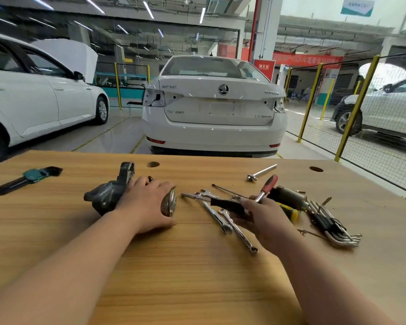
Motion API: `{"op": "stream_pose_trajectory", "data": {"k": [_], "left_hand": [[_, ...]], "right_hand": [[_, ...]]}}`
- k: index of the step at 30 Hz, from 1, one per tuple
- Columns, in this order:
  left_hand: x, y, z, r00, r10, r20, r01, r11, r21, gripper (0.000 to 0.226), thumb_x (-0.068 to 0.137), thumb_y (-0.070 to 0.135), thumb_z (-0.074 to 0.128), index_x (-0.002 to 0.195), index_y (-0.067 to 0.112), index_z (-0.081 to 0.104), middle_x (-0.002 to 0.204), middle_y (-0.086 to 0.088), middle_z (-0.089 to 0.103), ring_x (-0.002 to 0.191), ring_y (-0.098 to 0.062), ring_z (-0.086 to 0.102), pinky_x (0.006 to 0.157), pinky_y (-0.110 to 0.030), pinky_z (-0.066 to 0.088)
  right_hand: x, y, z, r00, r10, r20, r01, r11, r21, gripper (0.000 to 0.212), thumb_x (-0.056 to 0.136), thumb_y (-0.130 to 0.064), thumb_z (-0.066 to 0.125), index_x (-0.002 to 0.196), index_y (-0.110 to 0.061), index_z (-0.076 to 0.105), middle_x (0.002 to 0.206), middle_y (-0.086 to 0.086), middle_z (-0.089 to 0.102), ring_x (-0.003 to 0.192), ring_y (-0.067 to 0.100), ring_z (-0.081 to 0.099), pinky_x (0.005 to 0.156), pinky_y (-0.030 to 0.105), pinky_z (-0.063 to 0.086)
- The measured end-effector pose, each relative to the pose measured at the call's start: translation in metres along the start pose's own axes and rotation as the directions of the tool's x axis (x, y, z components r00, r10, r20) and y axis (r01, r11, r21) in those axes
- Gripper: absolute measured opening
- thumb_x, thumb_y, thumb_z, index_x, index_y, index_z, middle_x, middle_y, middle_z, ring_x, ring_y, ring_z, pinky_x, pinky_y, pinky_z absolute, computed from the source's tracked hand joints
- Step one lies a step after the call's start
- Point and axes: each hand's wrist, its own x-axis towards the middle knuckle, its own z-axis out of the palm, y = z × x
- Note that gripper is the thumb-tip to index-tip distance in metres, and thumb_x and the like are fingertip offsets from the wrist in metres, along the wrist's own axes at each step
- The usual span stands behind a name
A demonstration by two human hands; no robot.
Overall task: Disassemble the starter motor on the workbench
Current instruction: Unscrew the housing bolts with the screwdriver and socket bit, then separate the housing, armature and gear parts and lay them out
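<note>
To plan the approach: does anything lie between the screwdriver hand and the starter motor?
Only flat wrenches on the bench lie between the right hand, gripping the screwdriver, and the starter motor the left hand holds.

The scene is bright and evenly lit. Ceiling strip lights (148, 10) smear into white streaks, and daylight washes out the upper right corner. Shadows are soft: faint dark patches lie on the workbench (197, 266) beneath the left hand (148, 205) and right hand (265, 214). Glare gleams on the white saloon car (213, 113) and the glossy floor (117, 137). Highlights glint on the combination wrenches (238, 227) and on the metal end of the starter motor (108, 195) that the left hand clasps. The red-handled screwdriver (268, 186) in the right hand's grip looks slightly soft. Wide-angle distortion tilts the yellow fence posts (354, 109), bows the bench edge and stretches both forearms. The upper left corner is blurred.
</note>
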Motion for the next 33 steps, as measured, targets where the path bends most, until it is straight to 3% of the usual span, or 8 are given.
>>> {"op": "stream_pose_trajectory", "data": {"k": [5, 9, 12, 14, 18, 22, 25, 33], "left_hand": [[-0.008, -0.009, 0.003, 0.997, 0.074, -0.038, -0.075, 0.997, -0.031, 0.095, 0.057, 0.079, 0.051, 0.141, 0.047, 0.022, 0.139, 0.015, 0.04, 0.127, -0.018, 0.029, 0.111, -0.042, 0.016], [-0.008, -0.017, -0.012, 0.988, 0.149, 0.051, -0.149, 0.989, 0.006, 0.104, 0.06, 0.079, 0.06, 0.147, 0.04, 0.019, 0.147, 0.012, 0.033, 0.133, -0.017, 0.028, 0.113, -0.04, 0.02], [-0.01, -0.032, -0.022, 0.985, 0.165, 0.044, -0.168, 0.981, 0.092, 0.105, 0.059, 0.078, 0.062, 0.146, 0.038, 0.02, 0.149, 0.013, 0.029, 0.136, -0.015, 0.022, 0.114, -0.038, 0.016], [-0.011, -0.041, -0.023, 0.988, 0.155, 0.022, -0.156, 0.972, 0.173, 0.106, 0.057, 0.079, 0.059, 0.145, 0.04, 0.016, 0.151, 0.012, 0.023, 0.14, -0.018, 0.008, 0.116, -0.041, 0.004], [-0.011, -0.055, -0.022, 0.997, 0.068, 0.024, -0.072, 0.969, 0.235, 0.119, 0.048, 0.085, 0.055, 0.146, 0.042, 0.002, 0.157, 0.008, 0.002, 0.141, -0.028, -0.019, 0.11, -0.05, -0.02], [-0.011, -0.057, -0.021, 0.988, -0.006, 0.153, -0.019, 0.986, 0.163, 0.115, 0.054, 0.072, 0.068, 0.145, 0.043, 0.005, 0.152, 0.013, 0.02, 0.134, -0.028, 0.018, 0.105, -0.047, 0.033], [-0.009, -0.056, -0.023, 0.989, 0.002, 0.145, -0.025, 0.987, 0.159, 0.111, 0.058, 0.06, 0.075, 0.145, 0.045, 0.007, 0.147, 0.016, 0.028, 0.122, -0.021, 0.032, 0.089, -0.036, 0.044], [-0.004, -0.062, -0.025, 0.987, -0.007, 0.163, -0.021, 0.985, 0.172, 0.099, 0.066, 0.051, 0.076, 0.142, 0.039, 0.015, 0.142, 0.013, 0.037, 0.114, -0.02, 0.041, 0.087, -0.033, 0.046]], "right_hand": [[-0.003, 0.008, 0.031, 0.993, 0.118, -0.008, -0.116, 0.959, -0.259, 0.023, 0.095, -0.013, 0.059, 0.114, -0.003, 0.051, 0.096, 0.016, 0.064, 0.068, 0.018, 0.074, 0.066, 0.032, 0.061], [0.001, 0.006, 0.038, 0.991, 0.105, -0.08, -0.132, 0.833, -0.538, 0.041, 0.096, -0.022, 0.057, 0.13, 0.0, 0.048, 0.066, 0.008, 0.066, 0.065, 0.019, 0.066, 0.08, 0.038, 0.059], [0.001, 0.0, 0.04, 0.996, 0.049, -0.081, -0.09, 0.763, -0.64, 0.048, 0.095, -0.019, 0.055, 0.136, 0.003, 0.044, 0.062, 0.007, 0.063, 0.057, 0.018, 0.061, 0.058, 0.029, 0.056], [0.002, -0.001, 0.043, 0.996, -0.048, -0.07, -0.017, 0.691, -0.723, 0.048, 0.093, -0.015, 0.053, 0.135, 0.006, 0.046, 0.075, 0.009, 0.059, 0.057, 0.017, 0.056, 0.049, 0.025, 0.05], [0.003, -0.005, 0.055, 0.992, -0.08, -0.093, -0.058, 0.37, -0.927, 0.077, 0.097, -0.025, 0.052, 0.155, -0.004, 0.006, 0.136, 0.018, 0.049, 0.086, 0.019, 0.06, 0.06, 0.026, 0.049], [-0.003, -0.004, 0.082, 0.892, -0.328, 0.31, 0.378, 0.17, -0.91, 0.069, 0.093, -0.044, 0.059, 0.15, -0.021, 0.029, 0.156, 0.003, 0.028, 0.129, 0.026, 0.047, 0.103, 0.039, 0.042], [0.002, -0.004, 0.121, 0.786, -0.284, 0.549, 0.582, 0.041, -0.812, 0.081, 0.084, -0.056, 0.065, 0.15, -0.028, 0.027, 0.151, -0.001, 0.037, 0.128, 0.025, 0.048, 0.097, 0.041, 0.047], [0.012, -0.009, 0.186, 0.808, -0.042, 0.587, 0.549, -0.304, -0.778, 0.088, 0.067, -0.056, 0.081, 0.136, -0.016, 0.042, 0.11, 0.001, 0.057, 0.086, 0.021, 0.052, 0.067, 0.037, 0.048]]}}
